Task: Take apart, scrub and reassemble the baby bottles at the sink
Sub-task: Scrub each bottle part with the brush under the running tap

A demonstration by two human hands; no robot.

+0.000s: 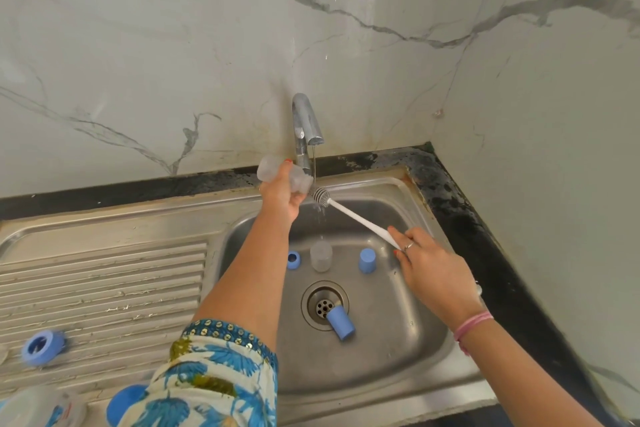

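Observation:
My left hand (280, 196) grips a clear baby bottle body (273, 172) tilted on its side under the tap (306, 128), mouth facing right. My right hand (427, 263) holds the white handle of a bottle brush (360, 218); its grey bristle head (320, 196) sits just outside the bottle's mouth, in a thin stream of water. In the sink basin (398, 340) stand a blue collar ring (293, 259), a clear cup-like part (321, 256) and a blue cap (367, 261). Another blue cap (340, 322) lies across the drain (323, 305).
A blue collar ring (43, 347) lies on the ribbed steel drainboard (104, 288) at the left. A blue cap (123, 404) and a clear bottle (38, 407) sit at the bottom left edge. Marble walls enclose the back and right; a black counter rim (467, 218) borders the sink.

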